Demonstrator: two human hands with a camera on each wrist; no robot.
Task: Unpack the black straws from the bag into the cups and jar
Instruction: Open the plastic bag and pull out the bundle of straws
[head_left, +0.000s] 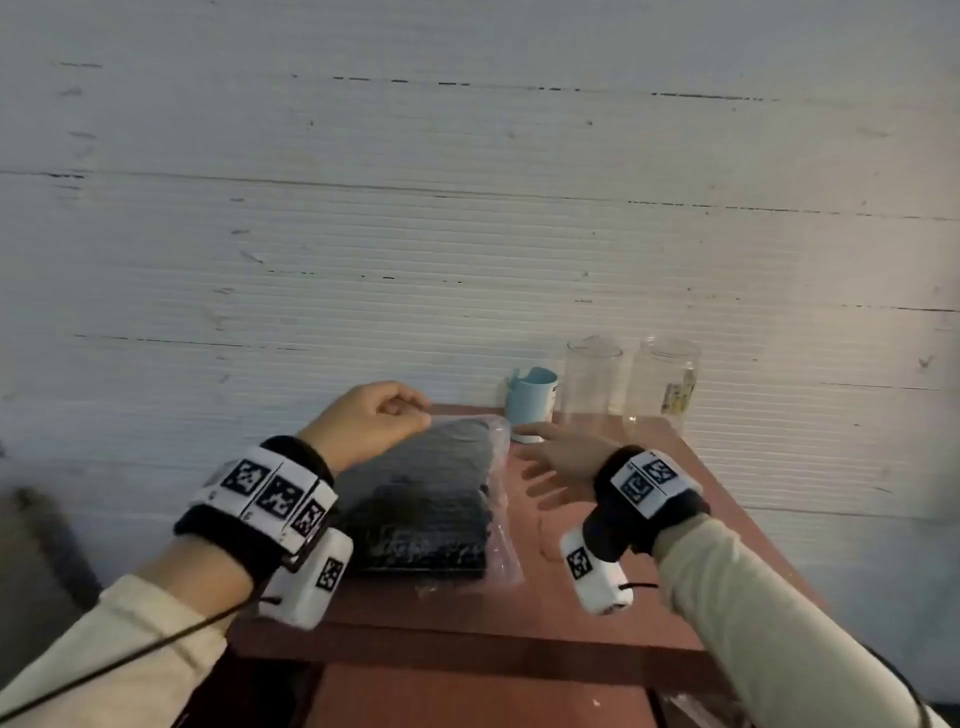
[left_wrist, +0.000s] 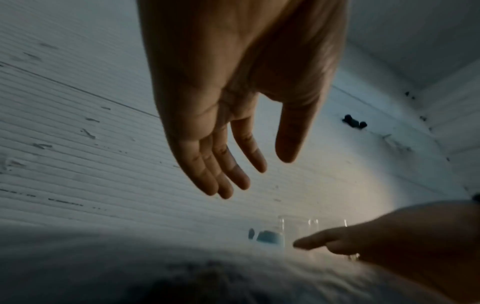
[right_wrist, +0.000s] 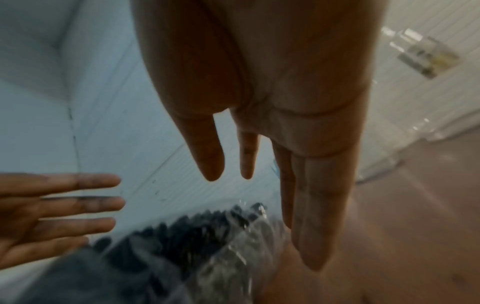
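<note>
A clear plastic bag of black straws (head_left: 431, 499) lies flat on the red-brown table (head_left: 519, 613). My left hand (head_left: 384, 415) hovers at the bag's far end; in the left wrist view the left hand (left_wrist: 254, 176) has straight fingers and holds nothing. My right hand (head_left: 550, 462) is spread flat just right of the bag, near a blue cup (head_left: 532, 402). A clear glass (head_left: 592, 384) and a clear jar (head_left: 665, 384) with a label stand behind it. In the right wrist view the right hand (right_wrist: 262, 216) is open beside the bag (right_wrist: 182, 246), with the left hand (right_wrist: 64, 205) spread opposite.
A white ribbed wall rises right behind the table. The table's front edge (head_left: 467, 644) is close to me, and its right edge runs past the jar. Bare tabletop lies to the right of the bag.
</note>
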